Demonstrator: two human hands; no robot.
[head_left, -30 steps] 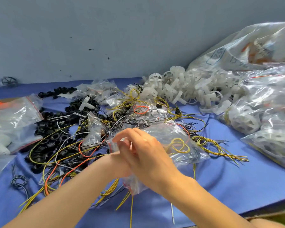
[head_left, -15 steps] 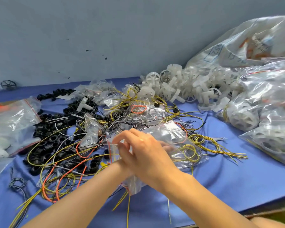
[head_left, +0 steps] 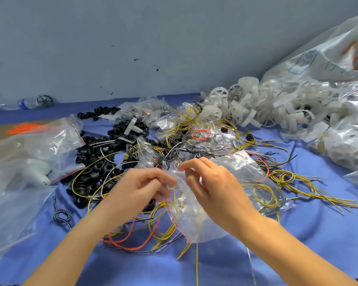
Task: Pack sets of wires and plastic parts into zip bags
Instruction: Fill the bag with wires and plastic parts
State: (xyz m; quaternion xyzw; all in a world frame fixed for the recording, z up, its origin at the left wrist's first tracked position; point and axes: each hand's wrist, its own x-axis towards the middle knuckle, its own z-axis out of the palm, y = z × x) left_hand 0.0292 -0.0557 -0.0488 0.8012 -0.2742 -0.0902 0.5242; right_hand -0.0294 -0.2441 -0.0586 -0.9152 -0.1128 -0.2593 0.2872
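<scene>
Pinching what, those hands? asks the first note-taker.

The zip bag (head_left: 192, 221), says the second. Left hand (head_left: 139, 188) and right hand (head_left: 215, 188) are both raised off the bench (head_left: 298, 234). Left fingers (head_left: 163, 180) are curled narrow and nip the film at the mouth edge. Right fingers (head_left: 194, 164) nip it just across, a little higher. The bag hangs between and below them, its red zip strip running down the near side.

Loaded?

Contents blurred through the film; cannot tell.

Step in hand?

Working the mouth, by my reading. Parting it to load or pressing it shut, unclear. Either way: grip both lips close to the strip and hold the mouth level so nothing slides out. Tuck wire ends clear of the track before any pressing. Thin film, likely to crumple if grabbed low.

Stock?

Black plastic rings (head_left: 95, 172) heaped left of the hands. White plastic wheels (head_left: 246, 108) piled far right. Yellow wires (head_left: 310, 193) fanned out right of the bag. Orange wire (head_left: 132, 244) looped near the left wrist.
</scene>
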